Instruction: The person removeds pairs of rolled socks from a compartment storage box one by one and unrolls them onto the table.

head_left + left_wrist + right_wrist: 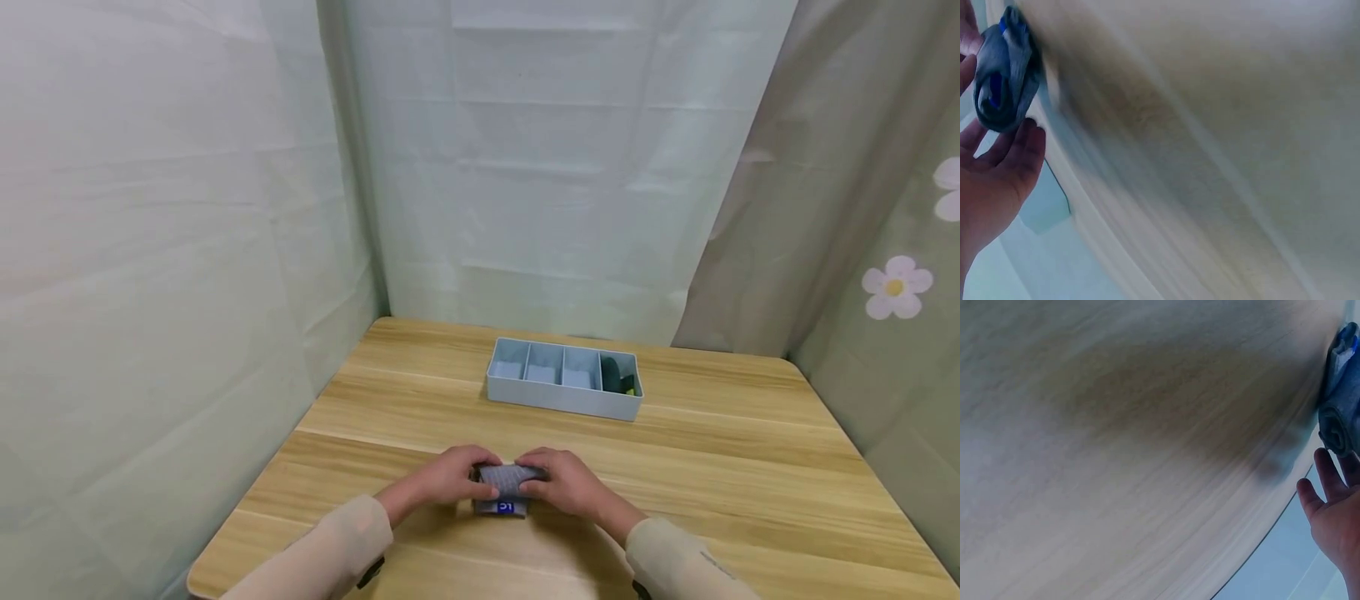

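A grey ribbed piece of cloth, partly rolled up [504,478], lies on the table between both hands; its exact kind cannot be told. A flat end with a blue and white mark [506,507] sticks out on the near side. The left hand [452,475] holds the roll's left end, thumb in front and fingers behind. At the right end, the right hand [567,482] grips it the same way. Its coiled layers show at the end of the cloth roll [999,94] in the left wrist view, and of the roll [1337,428] in the right wrist view.
Beyond the hands, a light blue box [562,398] with several compartments stands on the wooden table [420,400]. Its rightmost compartment holds a dark green item [611,375] with a bit of yellow. Pale curtains [187,250] enclose the table at the back and sides.
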### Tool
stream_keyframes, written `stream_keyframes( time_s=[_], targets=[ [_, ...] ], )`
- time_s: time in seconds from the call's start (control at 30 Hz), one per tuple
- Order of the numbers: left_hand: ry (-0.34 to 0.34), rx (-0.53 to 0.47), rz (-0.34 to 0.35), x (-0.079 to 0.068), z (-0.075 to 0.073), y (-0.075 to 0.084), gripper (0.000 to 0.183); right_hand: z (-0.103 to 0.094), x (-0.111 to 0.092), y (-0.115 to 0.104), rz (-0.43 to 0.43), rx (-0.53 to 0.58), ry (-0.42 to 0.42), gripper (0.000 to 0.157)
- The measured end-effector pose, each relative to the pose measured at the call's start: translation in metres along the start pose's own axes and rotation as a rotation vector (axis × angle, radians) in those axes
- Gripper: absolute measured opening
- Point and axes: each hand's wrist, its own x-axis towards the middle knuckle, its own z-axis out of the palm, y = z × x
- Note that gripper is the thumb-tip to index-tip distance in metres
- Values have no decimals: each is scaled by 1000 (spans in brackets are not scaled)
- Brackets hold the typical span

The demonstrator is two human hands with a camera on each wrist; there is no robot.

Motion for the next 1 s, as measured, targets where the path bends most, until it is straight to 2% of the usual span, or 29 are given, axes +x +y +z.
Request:
stream_keyframes(
  time_s=[0.17,0.27,0.43,0.53,0.67,0.9,1.0],
  targets=[
    [75,71,92,-1,5,1,41,2,1,-1,-1,8,15,38],
    [92,73,106,-1,6,0,37,4,1,-1,-10,1,31,41],
    [91,27,42,-2,6,-5,32,7,-1,-3,-36,-42,71,47],
    [79,-8,-12,-3,5,-9,32,9,0,-3,-62,-84,95,44],
    [68,-23,-33,-3,4,-10,33,12,3,-3,-78,-171,109,37],
    [115,101,77,-2,6,-7,41,12,8,-4,-100,-238,134,32],
    [125,125,98,0,7,-7,40,12,8,-5,-93,-237,133,34]
  ],
)
